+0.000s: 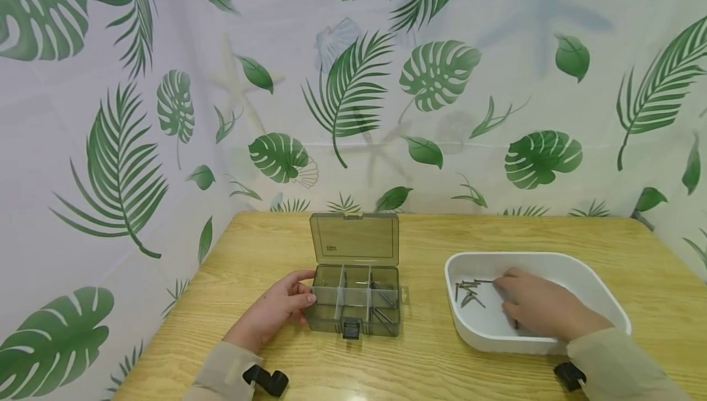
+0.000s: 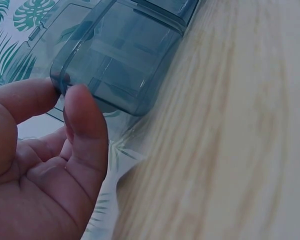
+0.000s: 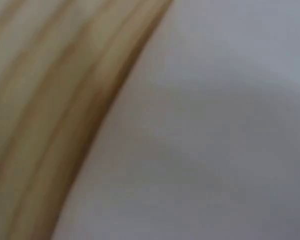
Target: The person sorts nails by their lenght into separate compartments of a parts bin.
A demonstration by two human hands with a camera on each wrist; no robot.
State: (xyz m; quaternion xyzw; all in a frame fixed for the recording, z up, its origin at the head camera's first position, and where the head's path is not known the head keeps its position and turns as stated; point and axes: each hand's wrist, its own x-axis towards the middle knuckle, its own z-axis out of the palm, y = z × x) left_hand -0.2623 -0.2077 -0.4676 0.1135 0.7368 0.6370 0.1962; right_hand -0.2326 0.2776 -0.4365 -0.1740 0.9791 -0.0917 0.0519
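Observation:
A smoky see-through compartment box [image 1: 353, 312] stands on the table with its lid [image 1: 356, 240] raised at the back. My left hand [image 1: 284, 299] pinches its left edge; the left wrist view shows thumb and finger at a corner of the box [image 2: 125, 60]. A few thin metal pieces [image 1: 382, 315] lie in the right-hand compartments. My right hand [image 1: 544, 303] reaches down into a white tray [image 1: 538, 344], beside a loose group of small screws or nails [image 1: 469, 293]. Its fingertips are partly hidden, so whether it holds one is unclear.
The wood-grain table [image 1: 425, 364] carries both containers, the tray to the right of the box. A leaf-patterned cloth [image 1: 364, 106] hangs behind and at the sides. The right wrist view shows only the blurred white tray wall [image 3: 200, 130] and table.

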